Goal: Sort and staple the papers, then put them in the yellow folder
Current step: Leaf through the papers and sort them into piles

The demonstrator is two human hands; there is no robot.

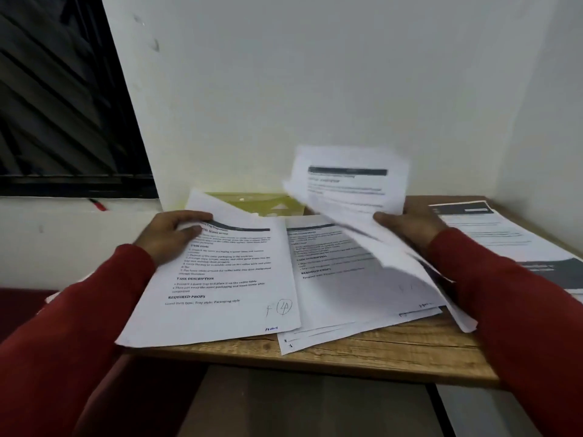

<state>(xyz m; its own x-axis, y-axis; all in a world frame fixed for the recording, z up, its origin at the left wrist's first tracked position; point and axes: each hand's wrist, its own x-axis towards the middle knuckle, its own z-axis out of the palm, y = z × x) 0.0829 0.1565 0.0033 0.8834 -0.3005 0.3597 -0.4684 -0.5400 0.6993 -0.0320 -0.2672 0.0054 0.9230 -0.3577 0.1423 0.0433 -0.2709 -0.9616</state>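
Resting flat on the counter (362,351), the numbered sheet (217,279) lies under the left hand (170,234), fingers (195,216) pressing its upper corner. The right hand (410,228) grips lifted, blurred papers (350,187) above the middle stack (356,285); the yellow folder (252,203) sits behind, against the wall.

A wooden surface (394,348) with visible grain stands in a corner formed by plain white walls (284,89). A dark window (56,99) with a black frame is at the left, above a white ledge (79,216). Lighting is dim and even; the floor (284,405) beneath is grey-brown.
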